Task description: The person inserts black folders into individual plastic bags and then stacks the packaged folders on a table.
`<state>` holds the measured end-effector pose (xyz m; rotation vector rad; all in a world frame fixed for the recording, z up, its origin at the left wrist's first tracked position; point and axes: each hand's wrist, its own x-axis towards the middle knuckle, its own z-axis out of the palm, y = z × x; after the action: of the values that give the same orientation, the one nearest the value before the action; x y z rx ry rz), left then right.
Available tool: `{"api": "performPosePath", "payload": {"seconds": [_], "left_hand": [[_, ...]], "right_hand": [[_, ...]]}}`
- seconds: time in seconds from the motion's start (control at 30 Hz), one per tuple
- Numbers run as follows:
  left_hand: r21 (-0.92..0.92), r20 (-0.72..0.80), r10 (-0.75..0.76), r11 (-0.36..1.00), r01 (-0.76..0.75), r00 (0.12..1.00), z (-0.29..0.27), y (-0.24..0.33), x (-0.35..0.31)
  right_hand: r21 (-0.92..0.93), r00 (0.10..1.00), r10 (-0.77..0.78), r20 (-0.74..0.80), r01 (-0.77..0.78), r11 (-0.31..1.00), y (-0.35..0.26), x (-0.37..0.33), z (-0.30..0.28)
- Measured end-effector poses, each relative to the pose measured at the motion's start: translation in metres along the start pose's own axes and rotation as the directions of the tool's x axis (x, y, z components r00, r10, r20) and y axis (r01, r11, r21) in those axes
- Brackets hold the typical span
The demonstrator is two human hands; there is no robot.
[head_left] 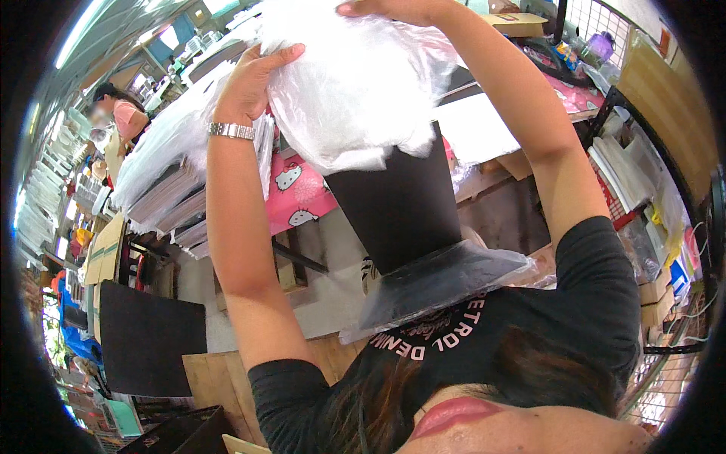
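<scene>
A bundle of thin, whitish clear plastic bags (352, 83) is held up in front of me, its lower edge hanging loose and crumpled. My left hand (253, 82), with a metal watch on the wrist, is closed on the bundle's left side, thumb on top and fingers mostly hidden behind. At the upper edge of the view, my right hand (393, 9) grips the bundle's far side and is partly cut off. Below the plastic, a black board (401, 204) slants down toward my lap. A dark sheet in a clear plastic sleeve (442, 284) lies across my lap.
Tall stacks of plastic-wrapped sheets (170, 181) stand on the left, by a table with a pink printed cover (299, 193). White paper (476, 129) lies at right. A black panel (151, 340) sits lower left; loaded shelves (643, 219) are at right. Another person (125, 113) stands far left.
</scene>
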<state>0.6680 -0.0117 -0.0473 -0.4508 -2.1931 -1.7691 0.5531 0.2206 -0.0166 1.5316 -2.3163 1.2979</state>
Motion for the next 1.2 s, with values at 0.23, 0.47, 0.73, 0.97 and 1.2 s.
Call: {"api": "performPosePath", "payload": {"seconds": [0.23, 0.47, 0.73, 0.97, 1.2], "left_hand": [[-0.150, 0.128, -0.172, 0.970, 0.190, 0.977, -0.011, -0.010, -0.011], [-0.221, 0.166, -0.141, 0.959, 0.177, 0.976, -0.039, -0.034, -0.029], [-0.469, -0.180, -0.175, 0.880, 0.071, 0.968, 0.011, -0.034, 0.004], [-0.453, -0.228, -0.035, 0.888, -0.074, 0.973, 0.053, -0.049, -0.020], [-0.442, -0.275, -0.045, 0.893, -0.085, 0.960, 0.094, -0.046, -0.043]], "right_hand": [[0.194, 1.000, 0.019, -0.013, -0.016, 0.981, 0.013, 0.001, 0.010], [-0.009, 0.999, 0.030, 0.014, -0.030, 1.000, 0.007, 0.001, 0.013], [-0.108, 0.996, 0.079, -0.037, -0.083, 0.991, -0.007, -0.013, 0.041], [0.032, 0.976, -0.076, -0.203, 0.084, 0.996, 0.002, -0.046, 0.053], [0.122, 0.945, 0.074, -0.318, -0.037, 0.992, 0.013, -0.073, 0.061]]}}
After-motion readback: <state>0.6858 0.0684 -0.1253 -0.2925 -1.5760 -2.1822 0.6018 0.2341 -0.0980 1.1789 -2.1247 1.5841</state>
